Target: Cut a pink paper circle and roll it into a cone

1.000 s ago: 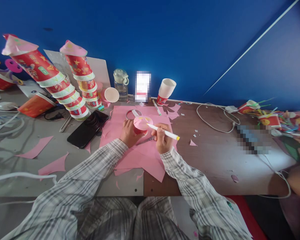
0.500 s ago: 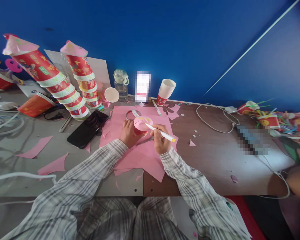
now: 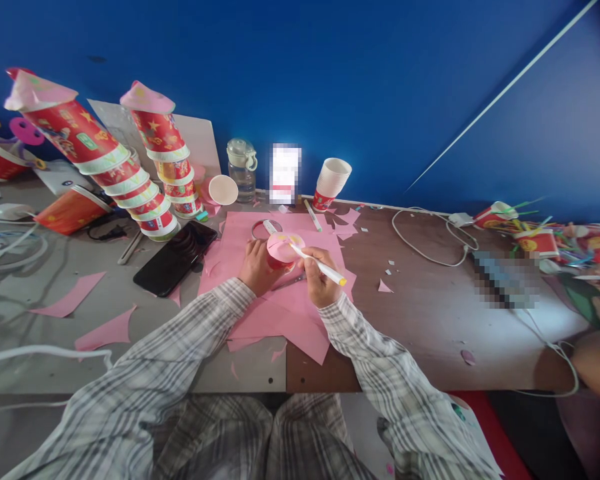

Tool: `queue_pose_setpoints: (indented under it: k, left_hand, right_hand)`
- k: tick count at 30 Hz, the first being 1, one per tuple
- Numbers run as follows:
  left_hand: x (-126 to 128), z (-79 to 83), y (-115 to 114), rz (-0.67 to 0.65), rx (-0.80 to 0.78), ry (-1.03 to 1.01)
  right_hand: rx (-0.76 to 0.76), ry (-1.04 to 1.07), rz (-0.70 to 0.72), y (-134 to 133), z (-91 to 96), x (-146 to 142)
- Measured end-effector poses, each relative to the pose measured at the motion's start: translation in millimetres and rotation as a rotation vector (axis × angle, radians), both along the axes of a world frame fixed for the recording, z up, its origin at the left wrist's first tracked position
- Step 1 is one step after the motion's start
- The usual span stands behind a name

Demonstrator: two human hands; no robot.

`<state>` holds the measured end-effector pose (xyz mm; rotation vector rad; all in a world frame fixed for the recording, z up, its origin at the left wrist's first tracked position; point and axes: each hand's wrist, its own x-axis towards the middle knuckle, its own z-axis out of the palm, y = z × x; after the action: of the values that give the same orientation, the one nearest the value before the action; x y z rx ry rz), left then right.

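My left hand [image 3: 257,268] is closed around the side of a red paper cup [image 3: 279,264], steadying it over the pink paper. On top of the cup sits a pink paper cone [image 3: 283,248] with yellow marks on it. My right hand [image 3: 321,277] grips a white marker [image 3: 330,271] with a yellow end, its tip touching the cone's right side. Pink paper sheets [image 3: 260,327] lie beneath both hands. Scissors [image 3: 289,283], partly hidden, rest on the sheets between my hands. Behind the cup is a roll of tape [image 3: 267,229].
Two towers of red cups with pink cone tops [image 3: 147,100] stand at the left, near a black phone [image 3: 175,259]. A water bottle [image 3: 241,170], a lit phone screen [image 3: 285,173] and stacked paper cups [image 3: 331,181] line the wall. Another person's arm [image 3: 597,363] shows at the right edge.
The marker has tilted slightly, its yellow end shifting a little left and down while its tip stays on the cone. My left hand and the cup hold their place.
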<state>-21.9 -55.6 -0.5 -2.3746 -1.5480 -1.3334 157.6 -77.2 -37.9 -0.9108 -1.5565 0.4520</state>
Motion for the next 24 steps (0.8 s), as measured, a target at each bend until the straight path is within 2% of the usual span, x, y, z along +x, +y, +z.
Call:
queue_pose_setpoints:
  k: [6, 12, 24]
  left_hand:
    - [-0.6, 0.3, -0.2, -0.012, -0.011, 0.009]
    - [-0.4, 1.3, -1.0, -0.014, 0.002, 0.001]
    - [-0.7, 1.9, -1.5, -0.018, -0.022, 0.004]
  right_hand:
    - [0.043, -0.016, -0.003, 0.3, 0.4, 1.8]
    - [-0.025, -0.031, -0.038, 1.5, -0.4, 2.3]
    - [-0.041, -0.047, -0.079, 0.7, 4.2, 3.7]
